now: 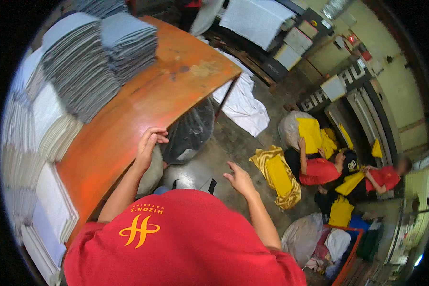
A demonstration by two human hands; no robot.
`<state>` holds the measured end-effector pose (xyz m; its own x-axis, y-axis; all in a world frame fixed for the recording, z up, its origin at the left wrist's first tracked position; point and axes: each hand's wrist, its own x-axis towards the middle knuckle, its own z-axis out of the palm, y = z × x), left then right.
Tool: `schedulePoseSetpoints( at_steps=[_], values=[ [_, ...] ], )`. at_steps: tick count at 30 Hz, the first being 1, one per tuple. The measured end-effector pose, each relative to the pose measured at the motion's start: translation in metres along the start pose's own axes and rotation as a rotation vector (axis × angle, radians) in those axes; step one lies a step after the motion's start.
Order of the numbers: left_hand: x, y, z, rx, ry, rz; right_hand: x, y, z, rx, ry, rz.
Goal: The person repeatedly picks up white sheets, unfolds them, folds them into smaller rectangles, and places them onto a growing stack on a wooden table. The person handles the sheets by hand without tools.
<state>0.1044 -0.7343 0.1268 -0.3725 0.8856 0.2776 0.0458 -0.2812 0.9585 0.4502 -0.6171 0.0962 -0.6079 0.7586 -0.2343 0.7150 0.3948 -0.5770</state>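
A: Where are the hands hovering?

B: The left hand (148,147) is hovering at nine o'clock by the edge of the wooden table (128,112); I cannot tell whether it is touching. Its grip is holding nothing, the fingers curving loosely.

A: And the right hand (240,179)?

B: It is hanging at five o'clock above the floor (238,148), its grip spreading and holding nothing.

A: What is the table carrying?

B: It is stretching from eight o'clock round to twelve, bearing tall stacks of folded cloths (83,66) at ten. A dark plastic bag (195,126) is sitting beside its edge, near the left hand.

A: Anything further off?

B: A white cloth (245,109) is lying at one o'clock, a yellow satin bundle (276,176) at four. Beyond the bundle, two people (321,171) are handling yellow cloths.
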Motion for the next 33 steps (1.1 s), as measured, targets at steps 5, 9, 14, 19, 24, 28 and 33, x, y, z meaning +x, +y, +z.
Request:
schedulePoseSetpoints(
  at_steps=[5,9,14,19,24,28,33],
  values=[
    [0.114,-0.064,0.079,0.309,-0.105,-0.093,-0.028,0.116,-0.013,0.145,0.093,0.25],
    [0.21,-0.138,0.116,0.493,-0.097,-0.116,0.004,0.183,-0.026,0.244,0.072,0.419],
    [0.342,-0.225,0.165,0.967,-0.034,-0.138,0.092,0.252,-0.072,0.238,0.03,0.475],
    [0.447,-0.268,0.226,1.288,-0.021,-0.092,0.18,0.332,-0.119,0.19,0.003,0.384],
    [0.528,-0.288,0.262,1.371,-0.128,-0.083,0.285,0.416,-0.131,0.282,0.122,0.383],
    [0.559,-0.289,0.275,1.336,-0.083,-0.08,0.387,0.5,-0.115,0.239,0.07,0.465],
    [0.574,-0.277,0.293,1.274,-0.029,-0.162,0.54,0.638,-0.051,0.248,0.037,0.56]
  ],
)
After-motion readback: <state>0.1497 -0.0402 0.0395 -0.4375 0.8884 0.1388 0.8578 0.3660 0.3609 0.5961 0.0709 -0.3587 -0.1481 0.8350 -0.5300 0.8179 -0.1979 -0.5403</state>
